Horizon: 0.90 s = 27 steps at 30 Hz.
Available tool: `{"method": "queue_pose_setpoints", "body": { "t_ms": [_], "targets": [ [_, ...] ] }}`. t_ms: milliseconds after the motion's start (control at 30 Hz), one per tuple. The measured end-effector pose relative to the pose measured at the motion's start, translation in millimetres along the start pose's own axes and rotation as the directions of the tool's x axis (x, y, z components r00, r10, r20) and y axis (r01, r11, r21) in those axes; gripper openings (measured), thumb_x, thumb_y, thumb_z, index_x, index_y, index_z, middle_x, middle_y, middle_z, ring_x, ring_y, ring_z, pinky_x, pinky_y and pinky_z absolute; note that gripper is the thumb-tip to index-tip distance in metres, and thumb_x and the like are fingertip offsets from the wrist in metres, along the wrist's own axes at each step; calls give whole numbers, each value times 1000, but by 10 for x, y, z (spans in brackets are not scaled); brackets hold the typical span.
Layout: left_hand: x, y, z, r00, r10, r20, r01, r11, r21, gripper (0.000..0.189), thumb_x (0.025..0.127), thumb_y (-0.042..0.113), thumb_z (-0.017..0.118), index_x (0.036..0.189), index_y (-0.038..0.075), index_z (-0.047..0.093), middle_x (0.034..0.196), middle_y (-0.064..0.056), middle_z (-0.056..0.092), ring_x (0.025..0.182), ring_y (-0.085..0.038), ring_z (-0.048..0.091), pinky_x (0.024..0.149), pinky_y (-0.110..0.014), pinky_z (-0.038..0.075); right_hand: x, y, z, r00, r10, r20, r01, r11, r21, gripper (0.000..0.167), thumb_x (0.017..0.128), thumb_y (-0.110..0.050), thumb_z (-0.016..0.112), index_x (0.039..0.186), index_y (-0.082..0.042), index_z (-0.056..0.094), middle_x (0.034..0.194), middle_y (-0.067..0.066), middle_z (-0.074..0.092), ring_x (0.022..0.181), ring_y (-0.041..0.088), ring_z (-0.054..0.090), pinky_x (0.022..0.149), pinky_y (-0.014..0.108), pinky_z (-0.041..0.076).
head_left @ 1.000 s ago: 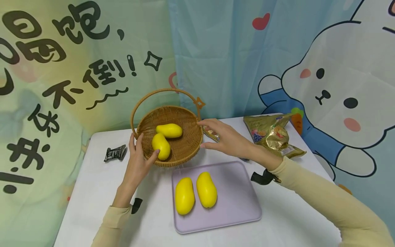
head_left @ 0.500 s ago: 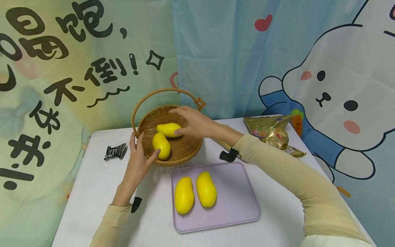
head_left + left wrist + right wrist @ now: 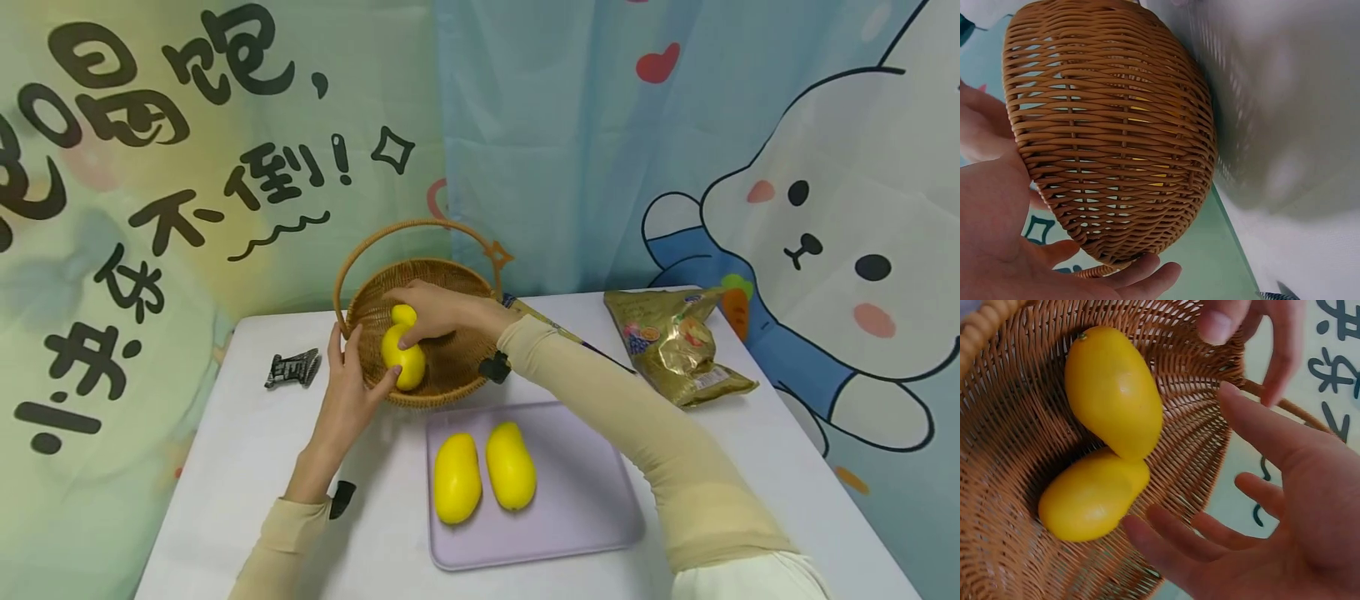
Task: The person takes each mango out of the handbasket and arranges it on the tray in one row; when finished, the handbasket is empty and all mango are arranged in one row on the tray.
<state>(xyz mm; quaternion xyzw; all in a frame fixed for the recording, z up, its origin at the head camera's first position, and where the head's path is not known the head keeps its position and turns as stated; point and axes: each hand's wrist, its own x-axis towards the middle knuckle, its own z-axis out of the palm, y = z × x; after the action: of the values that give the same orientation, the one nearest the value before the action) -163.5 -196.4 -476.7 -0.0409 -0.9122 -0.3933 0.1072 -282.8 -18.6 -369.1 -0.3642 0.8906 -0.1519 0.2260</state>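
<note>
Centrally in the head view, the right hand (image 3: 438, 310) reaches into the wicker basket (image 3: 457, 367), fingers spread over two yellow mangoes (image 3: 403, 354) without clasping them. Left hand (image 3: 347, 392), fingers straight, presses the basket's outer wall on the tabletop (image 3: 240, 467).

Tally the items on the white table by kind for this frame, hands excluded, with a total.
Yellow mangoes: 4, two in the basket, two on the tray
Brown woven wicker basket with handle: 1
Lilac rectangular plastic tray: 1
Gold foil snack bags: 2
Small black-and-white wrapper: 1
Total: 9
</note>
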Motion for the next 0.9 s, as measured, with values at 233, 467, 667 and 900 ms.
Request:
{"method": "queue_pose_setpoints", "body": {
  "t_ms": [233,467,667,900],
  "targets": [
    [-5,7,17,1000,8,-14,-8,1000,3,89,95,35,72,161,7,19,168,-24,-5,143,-52,37,103,-60,48,155,47,156,996,42,84,-41,999,-9,88,90,-35,78,161,-15,30,164,13,33,155,34,22,121,52,31],
    [-21,7,10,999,23,-36,-22,1000,10,88,95,34,72,160,5,21,168,-25,-3,141,-51,40,102,-59,49,259,80,274,988,75,136,-70,997,-41,92,87,-41,80,161,-21,28,166,17,26,155,37,21,120,54,32],
    [-30,17,25,999,10,-31,-10,1000,-9,87,96,34,71,161,8,20,168,-23,-5,142,-51,38,101,-59,50,270,148,397,986,71,149,-69,998,-14,91,85,-41,82,160,-25,32,163,19,29,148,32,34,114,51,40],
    [-37,31,26,1000,-3,-28,3,1000,-1,88,96,33,71,161,7,20,169,-22,-5,138,-53,42,98,-60,51,294,167,500,992,46,121,-46,999,-10,86,85,-36,83,157,-25,37,159,14,39,142,28,40,108,46,45]
  ]
}}
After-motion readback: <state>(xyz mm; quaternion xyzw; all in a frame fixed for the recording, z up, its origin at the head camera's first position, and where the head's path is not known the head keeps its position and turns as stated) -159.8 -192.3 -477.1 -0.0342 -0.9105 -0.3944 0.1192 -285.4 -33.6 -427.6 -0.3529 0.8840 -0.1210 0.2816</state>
